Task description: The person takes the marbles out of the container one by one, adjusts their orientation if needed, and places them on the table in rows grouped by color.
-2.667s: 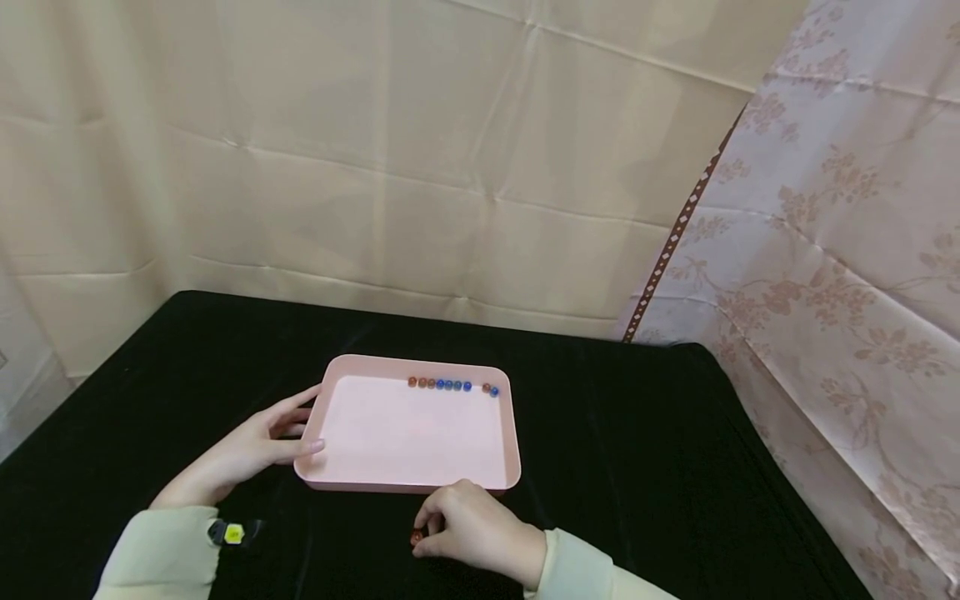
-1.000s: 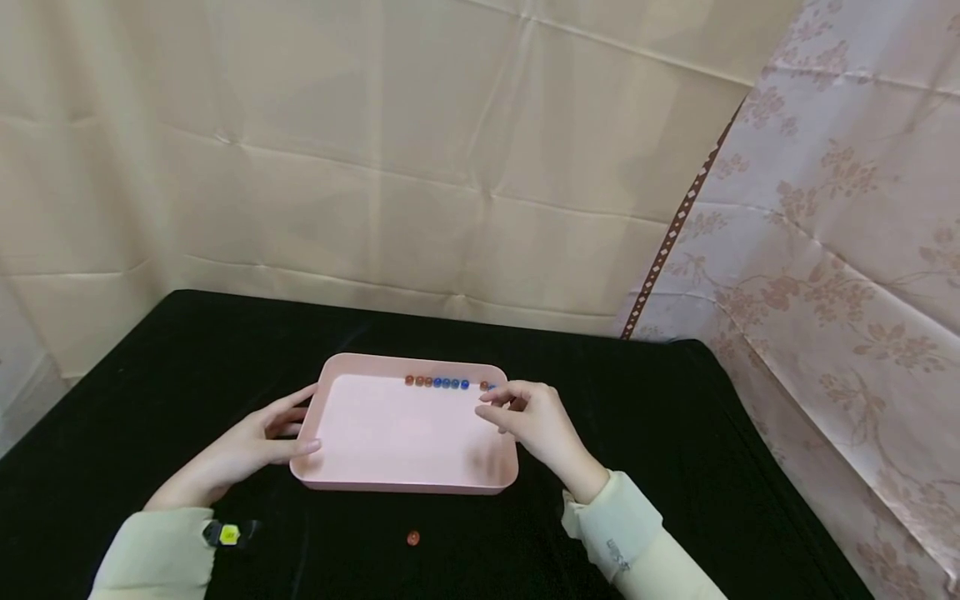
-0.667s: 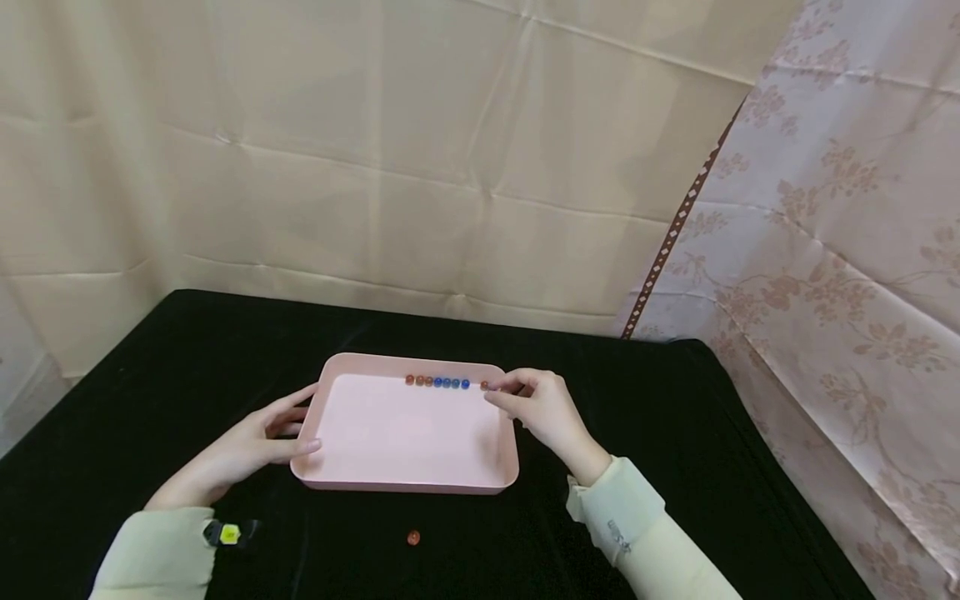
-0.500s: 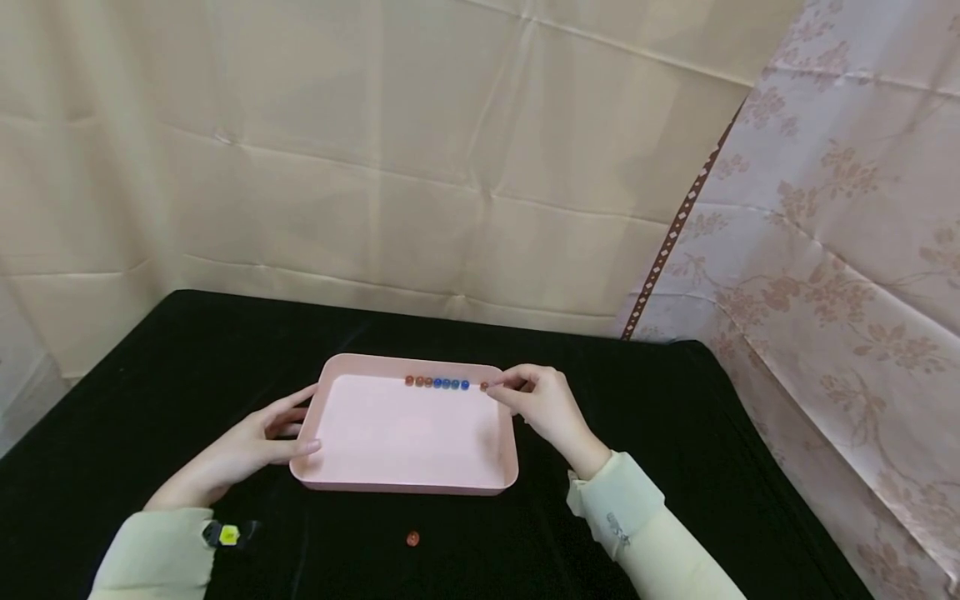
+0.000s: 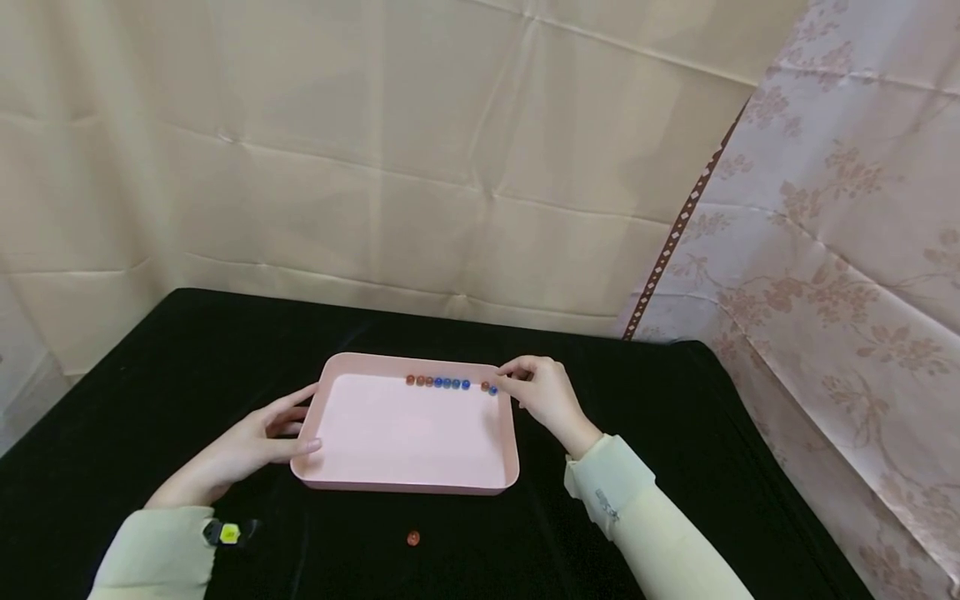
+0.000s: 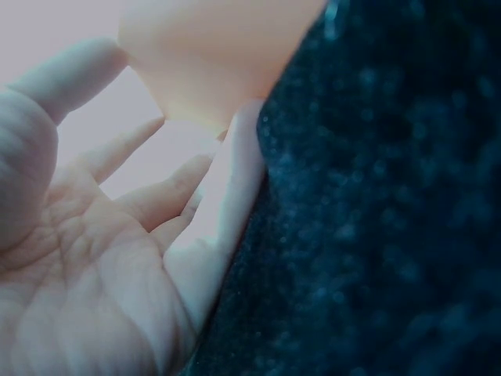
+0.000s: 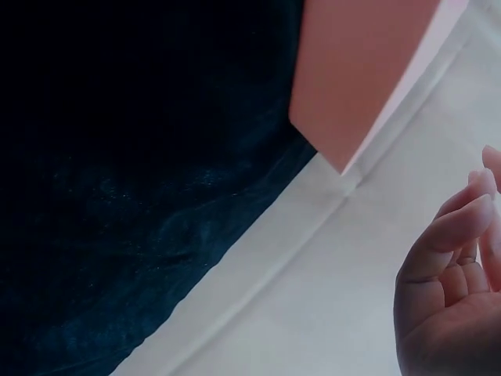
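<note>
Comprised one shallow, pale-pink, round-cornered rectangular tray, set flat on black, velvety cloth. Counted inside, in one row along the far wall: three orange-brown, glassy round marbles, then four blue, glassy round marbles. Listed farther right, past a short gap: one orange-brown marble with one blue marble just beside it. Listed outside, on the cloth off the near side: one loose orange-brown marble, well apart from both hands.

Recorded at the left rim: left hand, gripping the tray, thumb over the edge, fingers along the outer wall. Recorded at the far right corner: right hand, thumb and forefinger narrowly parted beside the blue marble, nothing visible between. Could not tell contact with that marble from these views.

Judged most exposed: the end pair. Risked a roll down the smooth floor at any nudge from the right thumb. Risked scattering of the whole row, order lost, through a tug or tilt from the left hand. Risked also a knock to the loose marble from the pale right sleeve on a careless return.
</note>
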`<state>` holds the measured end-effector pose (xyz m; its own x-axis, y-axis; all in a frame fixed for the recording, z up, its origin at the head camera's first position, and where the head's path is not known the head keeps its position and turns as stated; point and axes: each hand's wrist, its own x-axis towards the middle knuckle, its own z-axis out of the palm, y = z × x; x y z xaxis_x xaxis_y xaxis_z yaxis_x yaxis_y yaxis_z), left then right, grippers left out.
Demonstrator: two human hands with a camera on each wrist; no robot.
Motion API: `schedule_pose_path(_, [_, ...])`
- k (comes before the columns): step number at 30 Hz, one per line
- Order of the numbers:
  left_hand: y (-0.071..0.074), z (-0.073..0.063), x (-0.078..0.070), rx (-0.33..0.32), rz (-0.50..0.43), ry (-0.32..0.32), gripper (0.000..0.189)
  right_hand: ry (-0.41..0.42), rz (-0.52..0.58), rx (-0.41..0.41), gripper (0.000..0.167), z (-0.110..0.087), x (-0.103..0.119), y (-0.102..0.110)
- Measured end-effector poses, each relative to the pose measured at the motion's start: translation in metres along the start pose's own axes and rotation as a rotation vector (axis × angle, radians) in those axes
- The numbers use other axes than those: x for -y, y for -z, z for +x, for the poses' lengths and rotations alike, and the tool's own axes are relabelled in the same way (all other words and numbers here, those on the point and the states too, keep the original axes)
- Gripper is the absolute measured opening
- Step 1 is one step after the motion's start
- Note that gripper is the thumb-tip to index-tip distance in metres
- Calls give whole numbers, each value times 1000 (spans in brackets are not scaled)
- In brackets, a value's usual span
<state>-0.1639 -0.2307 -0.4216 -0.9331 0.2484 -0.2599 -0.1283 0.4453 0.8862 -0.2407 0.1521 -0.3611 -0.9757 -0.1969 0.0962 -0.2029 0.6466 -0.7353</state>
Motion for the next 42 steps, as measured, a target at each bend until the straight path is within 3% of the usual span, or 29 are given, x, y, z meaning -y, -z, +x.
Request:
schedule_pose_path(8, [0,0,0,3,3,14,87,-13,-106,2,15,10,-9,-7])
schedule_pose_path(19, [0,0,0,0,2,19,87,-86,-101,47,16,18,-18,-12])
schedule_pose_path(27, [0,0,1,0,0,13,87,-157,-213,71,20,24,-23,-17])
schedule_pose_path(42, [1,1,3,1,-4,7,87,-141,-320,72,12,33,-29,-27])
